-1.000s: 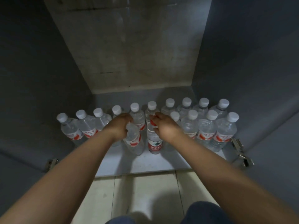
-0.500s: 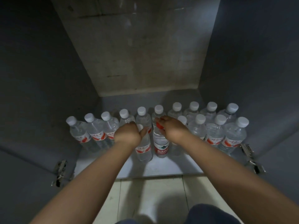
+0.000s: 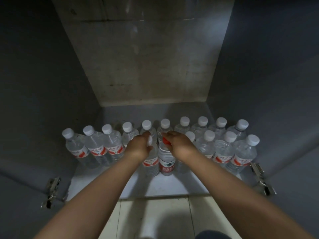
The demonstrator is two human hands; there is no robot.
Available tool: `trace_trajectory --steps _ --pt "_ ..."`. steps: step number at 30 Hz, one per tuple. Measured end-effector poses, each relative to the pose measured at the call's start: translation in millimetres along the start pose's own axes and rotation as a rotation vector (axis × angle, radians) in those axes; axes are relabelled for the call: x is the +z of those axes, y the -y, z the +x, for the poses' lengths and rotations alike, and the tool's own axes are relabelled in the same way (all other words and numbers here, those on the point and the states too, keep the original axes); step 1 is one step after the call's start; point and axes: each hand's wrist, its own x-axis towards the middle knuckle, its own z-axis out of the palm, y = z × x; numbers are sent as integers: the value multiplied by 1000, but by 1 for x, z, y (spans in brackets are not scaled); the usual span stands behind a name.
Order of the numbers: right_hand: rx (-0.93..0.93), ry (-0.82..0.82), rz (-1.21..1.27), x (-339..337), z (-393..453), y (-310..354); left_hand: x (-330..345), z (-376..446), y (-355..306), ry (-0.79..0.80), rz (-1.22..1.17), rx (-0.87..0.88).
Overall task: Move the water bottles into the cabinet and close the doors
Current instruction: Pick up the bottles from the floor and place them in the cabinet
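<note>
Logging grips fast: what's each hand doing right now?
Left hand: grips the top of the white-capped bottle.
Right hand: grips the top of the red-capped bottle.

Single head-worn wide-angle view, close in, facing forward and down into the open cabinet (image 3: 259, 83), both forearms entering from the bottom edge, floor tiles (image 3: 155, 218) at bottom; no second view to overlap.
</note>
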Motion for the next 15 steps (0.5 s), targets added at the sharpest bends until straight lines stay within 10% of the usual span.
trace_trajectory --steps 15 --pt "-36 -169 -167 -7 -18 6 -11 -24 29 -84 283 179"
